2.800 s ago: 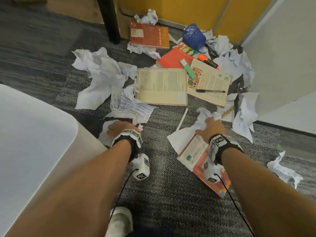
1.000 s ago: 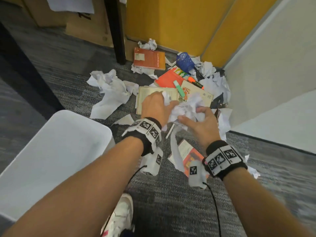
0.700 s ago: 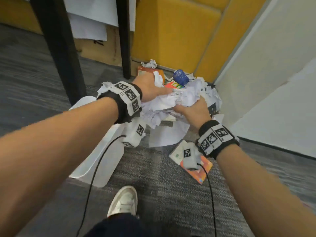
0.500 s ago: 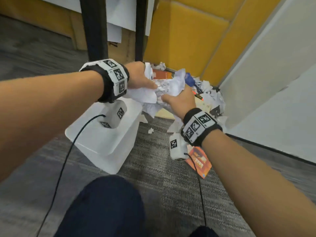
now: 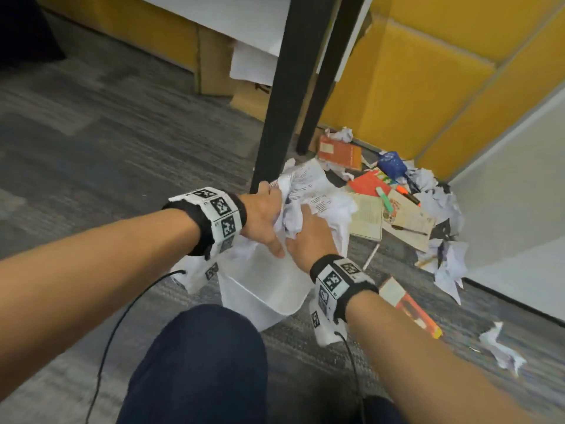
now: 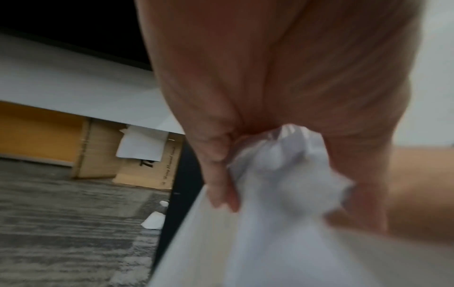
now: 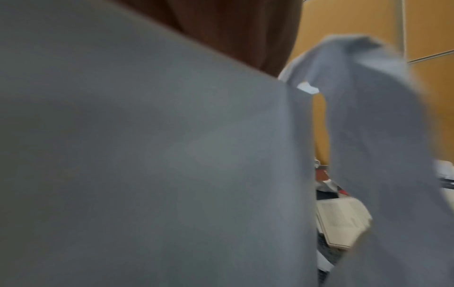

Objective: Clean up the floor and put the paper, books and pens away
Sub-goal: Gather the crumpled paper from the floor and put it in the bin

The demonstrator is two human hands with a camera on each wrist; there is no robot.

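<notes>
Both hands hold one bundle of crumpled white paper (image 5: 308,191) above the white bin (image 5: 269,289). My left hand (image 5: 266,215) grips its left side, and my right hand (image 5: 308,237) grips it from below. In the left wrist view the fingers (image 6: 221,174) curl round the crumpled paper (image 6: 282,174). The right wrist view is blurred and mostly filled by paper (image 7: 147,155). On the carpet to the right lie an open book (image 5: 367,215), orange books (image 5: 339,153), highlighters (image 5: 385,200), a pen (image 5: 409,229) and more crumpled paper (image 5: 449,264).
Two black table legs (image 5: 281,96) stand just behind the bundle. A blue mesh pen holder (image 5: 393,163) lies by the yellow wall panels (image 5: 428,71). A red book (image 5: 409,307) lies under my right forearm. A paper scrap (image 5: 501,347) lies at the right. My knee (image 5: 198,362) is below.
Both hands lifted the paper off the floor, gathered it into one bundle and carried it left, over the bin. The view tilted up towards the table legs.
</notes>
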